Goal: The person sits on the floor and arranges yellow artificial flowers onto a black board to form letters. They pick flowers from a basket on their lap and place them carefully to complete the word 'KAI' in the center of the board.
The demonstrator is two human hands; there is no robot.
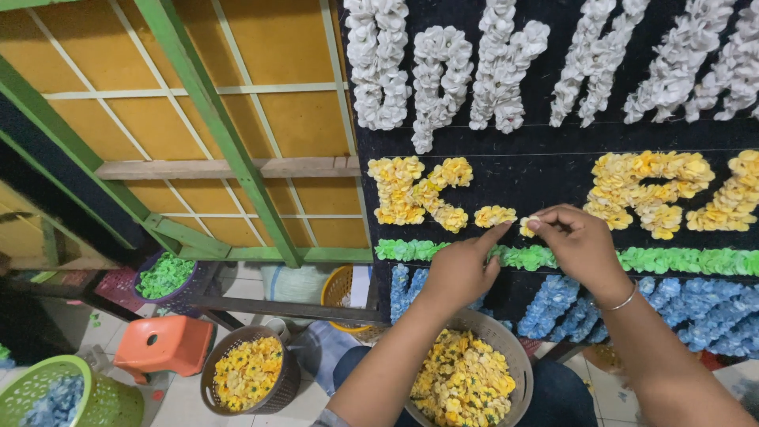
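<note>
A small yellow flower (527,225) is pinched in the right hand (581,245) fingers against the dark board (545,178), facing outward; no long axis can be told. The left hand (458,273) forefinger is pointed toward it, holding nothing.

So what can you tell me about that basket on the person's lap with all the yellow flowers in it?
The basket is round and grey-brown, with walls of open lattice that look like plastic. It rests upright on the person's lap, low in the picture, just below the dark board. It is heaped nearly to the rim with small yellow flowers, some with paler petals. The left forearm crosses over its near side and hides part of it. Neither hand is in it: both are up at the board.
</note>
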